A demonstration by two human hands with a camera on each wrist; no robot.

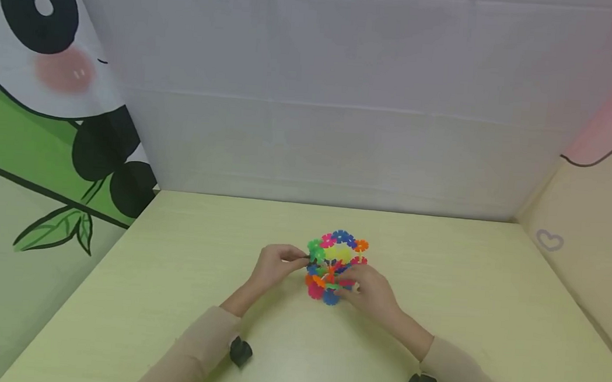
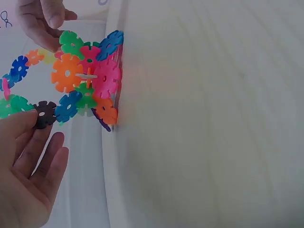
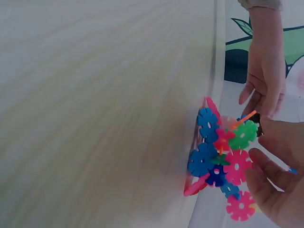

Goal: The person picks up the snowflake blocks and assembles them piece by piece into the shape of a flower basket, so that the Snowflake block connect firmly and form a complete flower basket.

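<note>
A basket-like build of interlocking plastic snowflake discs (image 1: 316, 290) stands on the table, in pink, orange, blue, green and other colours. A ring of discs rises from its base, seen as an arch in the left wrist view. At its left side my left hand (image 1: 275, 265) pinches a black disc (image 2: 45, 115) of that ring between thumb and fingers. From the right, my right hand (image 1: 376, 291) holds the build with thumb and fingers spread around its near side. In the right wrist view its fingertips lie at a pink disc (image 3: 237, 167) and a green disc (image 3: 244, 135).
The pale wooden table (image 1: 173, 300) runs to a white cloth wall (image 1: 341, 129) at the back. A panel with a painted panda (image 1: 55, 82) stands on the left, and a cream and pink panel (image 1: 593, 232) on the right. Dark wrist straps (image 1: 240, 352) sit on both sleeves.
</note>
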